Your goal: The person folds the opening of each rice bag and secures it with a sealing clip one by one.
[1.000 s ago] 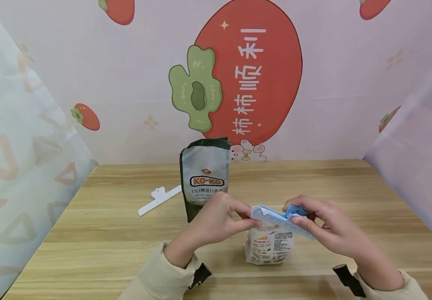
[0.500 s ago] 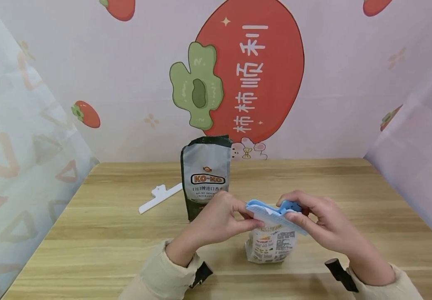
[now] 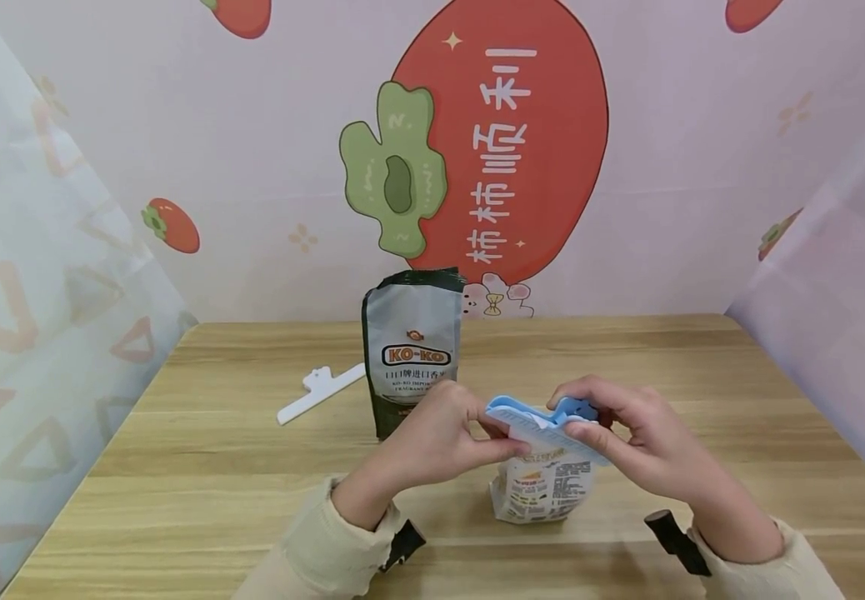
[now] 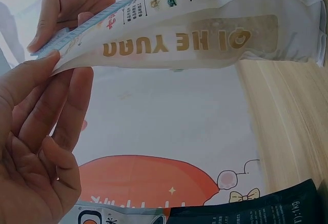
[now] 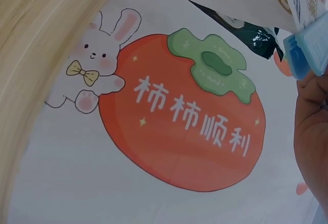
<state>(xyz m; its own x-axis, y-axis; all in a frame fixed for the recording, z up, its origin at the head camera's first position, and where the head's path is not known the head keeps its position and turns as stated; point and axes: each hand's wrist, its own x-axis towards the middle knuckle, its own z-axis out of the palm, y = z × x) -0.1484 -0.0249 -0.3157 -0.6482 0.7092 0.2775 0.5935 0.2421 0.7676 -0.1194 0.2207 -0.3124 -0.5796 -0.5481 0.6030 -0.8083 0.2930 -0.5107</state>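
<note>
A small white printed food bag (image 3: pixel 541 492) stands upright on the wooden table. My left hand (image 3: pixel 443 446) pinches the left edge of its top between thumb and fingers; the left wrist view shows the thumb lying over the corner of the bag (image 4: pixel 205 24). A long light-blue bag clip (image 3: pixel 545 429) lies across the bag's top, with the white film showing between its two bars. My right hand (image 3: pixel 646 437) pinches the clip's handle, thumb in front and fingers behind. In the right wrist view the clip (image 5: pixel 307 55) and right hand (image 5: pixel 312 126) are partly cut off.
A tall dark-green and silver KO-KO rice bag (image 3: pixel 413 333) stands behind my left hand, which overlaps its lower part. To its left a white bag clip (image 3: pixel 320 393) lies on the table (image 3: pixel 200 467). A printed cloth backdrop (image 3: pixel 665 167) rises behind and at both sides.
My right hand has moved left and slightly up with the blue clip, whose left end now reaches over the bag's top to my left fingers. The left hand has stayed nearly still.
</note>
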